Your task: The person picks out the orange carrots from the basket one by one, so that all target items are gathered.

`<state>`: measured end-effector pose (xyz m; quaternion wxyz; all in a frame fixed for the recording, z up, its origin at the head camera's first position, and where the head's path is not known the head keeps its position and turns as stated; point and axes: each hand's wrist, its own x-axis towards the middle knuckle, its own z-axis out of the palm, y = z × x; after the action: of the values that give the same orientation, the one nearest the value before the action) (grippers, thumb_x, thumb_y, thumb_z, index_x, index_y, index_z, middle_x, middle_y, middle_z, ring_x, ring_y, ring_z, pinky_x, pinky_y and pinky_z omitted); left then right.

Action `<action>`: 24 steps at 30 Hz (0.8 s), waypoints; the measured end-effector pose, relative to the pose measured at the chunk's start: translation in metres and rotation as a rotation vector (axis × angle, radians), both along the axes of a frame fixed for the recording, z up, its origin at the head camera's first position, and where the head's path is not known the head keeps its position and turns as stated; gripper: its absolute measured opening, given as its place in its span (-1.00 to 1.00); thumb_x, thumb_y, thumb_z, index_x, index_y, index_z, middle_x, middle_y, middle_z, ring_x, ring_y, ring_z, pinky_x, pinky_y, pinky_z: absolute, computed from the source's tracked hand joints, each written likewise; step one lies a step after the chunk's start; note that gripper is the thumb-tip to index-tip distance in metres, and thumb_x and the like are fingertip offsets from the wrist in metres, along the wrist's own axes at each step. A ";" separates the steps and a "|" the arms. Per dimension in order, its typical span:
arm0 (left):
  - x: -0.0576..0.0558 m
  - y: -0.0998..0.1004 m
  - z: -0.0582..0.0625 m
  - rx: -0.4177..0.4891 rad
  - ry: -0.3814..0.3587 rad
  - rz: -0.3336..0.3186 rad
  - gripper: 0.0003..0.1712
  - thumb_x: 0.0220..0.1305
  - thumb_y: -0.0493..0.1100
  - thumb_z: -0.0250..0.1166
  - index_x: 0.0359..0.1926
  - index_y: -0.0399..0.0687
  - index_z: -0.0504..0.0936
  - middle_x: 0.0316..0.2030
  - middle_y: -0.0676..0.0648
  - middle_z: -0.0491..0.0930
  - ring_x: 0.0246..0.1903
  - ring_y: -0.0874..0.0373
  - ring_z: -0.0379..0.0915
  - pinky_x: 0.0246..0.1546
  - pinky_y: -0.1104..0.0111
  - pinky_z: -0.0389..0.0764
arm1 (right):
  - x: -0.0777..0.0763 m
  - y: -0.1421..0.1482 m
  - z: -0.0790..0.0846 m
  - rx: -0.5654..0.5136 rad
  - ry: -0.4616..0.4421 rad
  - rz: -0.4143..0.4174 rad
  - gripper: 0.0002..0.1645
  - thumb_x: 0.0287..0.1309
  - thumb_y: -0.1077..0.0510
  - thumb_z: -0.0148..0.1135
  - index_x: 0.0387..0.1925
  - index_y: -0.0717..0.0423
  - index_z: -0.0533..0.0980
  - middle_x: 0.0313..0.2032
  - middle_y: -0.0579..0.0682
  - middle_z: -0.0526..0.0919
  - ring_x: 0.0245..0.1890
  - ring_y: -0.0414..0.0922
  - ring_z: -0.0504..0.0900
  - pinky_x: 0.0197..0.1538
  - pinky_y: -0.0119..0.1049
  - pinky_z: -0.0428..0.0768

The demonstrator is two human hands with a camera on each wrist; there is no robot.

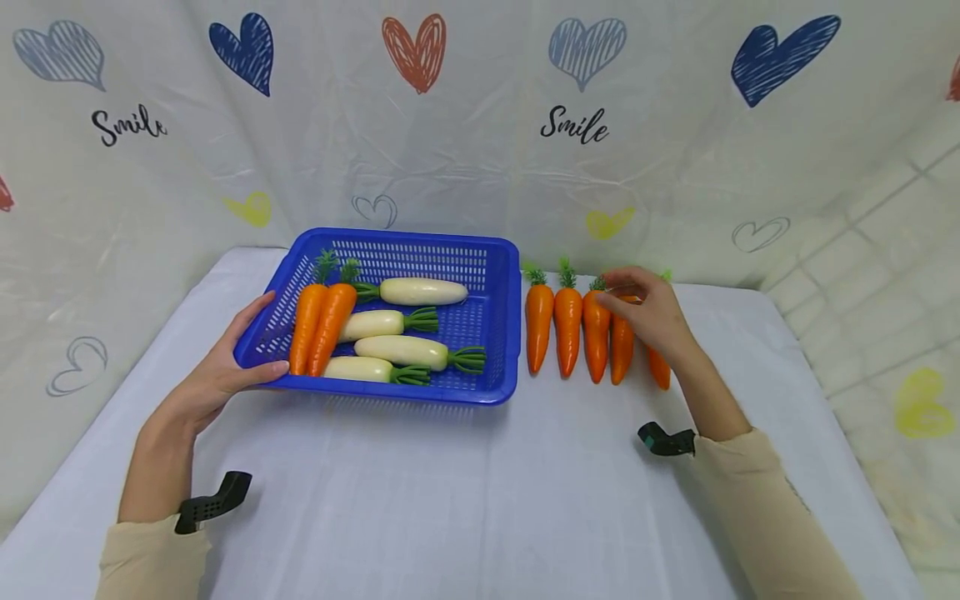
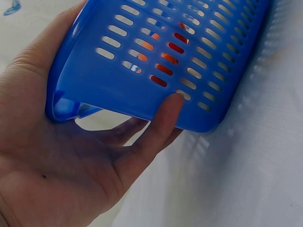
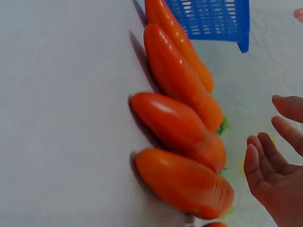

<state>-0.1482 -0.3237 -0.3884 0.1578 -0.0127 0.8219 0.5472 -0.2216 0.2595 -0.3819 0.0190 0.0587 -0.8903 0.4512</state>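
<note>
A blue plastic basket [image 1: 500, 333] holds two orange carrots [image 1: 331, 329] at its left and several white radishes [image 1: 422, 291] with green stalks. My left hand [image 1: 217, 371] grips the basket's front left corner; in the left wrist view, fingers of the left hand [image 2: 71, 165] press the slotted wall. To the right of the basket, several carrots [image 1: 567, 333] lie in a row, tips toward me. Above the right part of this row is my right hand [image 1: 652, 312], partly covering two carrots. In the right wrist view, the right hand [image 3: 279, 184] has its fingers apart with nothing between them.
A white cloth [image 1: 480, 500] covers the table. Behind it hangs a pale sheet [image 1: 487, 125] printed with hearts and lettering, close to the basket's back rim. Black wrist devices [image 1: 213, 500] sit on both forearms.
</note>
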 end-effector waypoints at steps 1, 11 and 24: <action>0.000 0.000 -0.001 0.001 0.002 0.000 0.13 0.39 -0.02 0.31 0.61 0.76 -0.29 0.69 -0.18 -0.47 0.57 -0.43 -0.26 0.45 -0.48 0.13 | 0.000 -0.002 0.001 0.003 0.006 0.008 -0.45 0.42 -0.06 0.31 0.28 0.15 0.53 0.22 0.22 0.60 0.20 0.06 0.59 0.17 -0.40 0.57; 0.002 -0.003 -0.001 0.005 0.004 -0.019 0.11 0.40 -0.03 0.29 0.59 0.81 -0.28 0.69 -0.18 -0.49 0.55 -0.41 -0.24 0.44 -0.51 0.09 | -0.001 -0.025 0.001 -0.045 -0.028 0.055 -0.49 0.43 -0.05 0.29 0.27 0.09 0.54 0.22 0.14 0.63 0.21 0.05 0.62 0.24 -0.28 0.60; 0.002 -0.002 0.000 0.001 0.008 -0.014 0.13 0.40 -0.03 0.31 0.60 0.79 -0.28 0.69 -0.16 -0.49 0.56 -0.42 -0.27 0.44 -0.50 0.09 | -0.002 -0.051 0.004 -0.145 0.024 0.124 -0.58 0.40 0.06 0.33 0.20 0.11 0.59 0.20 0.22 0.63 0.18 0.04 0.66 0.19 -0.36 0.62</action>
<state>-0.1465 -0.3259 -0.3880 0.1583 -0.0045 0.8223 0.5465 -0.2236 0.2083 -0.3778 0.0058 0.1177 -0.8497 0.5140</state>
